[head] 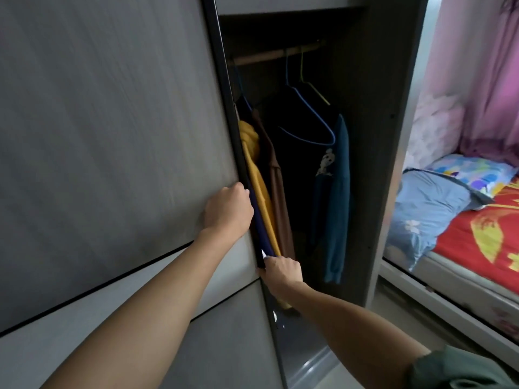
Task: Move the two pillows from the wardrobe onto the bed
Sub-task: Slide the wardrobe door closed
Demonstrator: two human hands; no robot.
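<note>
The grey wardrobe sliding door (112, 136) fills the left of the view. My left hand (229, 209) grips its dark right edge with the fingers curled around it. My right hand (283, 269) holds the same edge lower down. The open wardrobe section (303, 178) is dark and shows hanging clothes; no pillow is visible inside it. On the bed (483, 242) at the right lie a light blue pillow (424, 211) and a pillow with coloured spots (474, 172) behind it.
Yellow, brown and teal garments (335, 197) hang from a wooden rail (269, 56) on blue and yellow hangers. The wardrobe's grey side panel (393, 164) stands between the opening and the bed. Pink curtains (477, 80) hang behind the bed. The bed has a red patterned sheet.
</note>
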